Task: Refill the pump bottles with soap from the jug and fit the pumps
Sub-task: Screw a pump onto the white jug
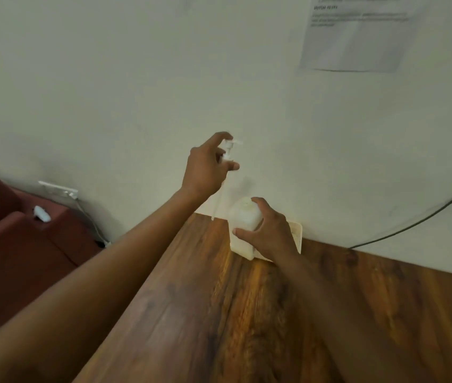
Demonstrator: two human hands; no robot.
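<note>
Two bare hands are at work at the far edge of a brown wood-grain table [246, 313], close against a plain off-white wall [136, 78]. The left hand [205, 167] is raised clear above the table, fingers and thumb curled round a white plastic pump head [229, 150]. The pump's nozzle points to the right, toward the wall. Its thin translucent dip tube [218, 200] hangs down and slightly left from the hand, long axis close to vertical, the lower end just left of the bottle and outside it.

The right hand [270, 230] grasps a white square-shouldered plastic pump bottle [244, 225] from the right side, thumb across its front face and fingers wrapped over the shoulder. The bottle stands upright on the table's back edge, long axis vertical, its open neck pointing up. It is seated on or just in front of a pale cream tray [296, 233]; which of the two cannot be told, since the hand covers the contact.

A printed paper notice [357, 34] is fixed to the wall at upper right, its text too blurred to read. A dark cable [418, 219] curves across the wall at right. To the left stands a dark red upholstered seat [12, 244] with a small white object [42, 213] lying on it, and a white wall socket strip [59, 187] is mounted just behind.
</note>
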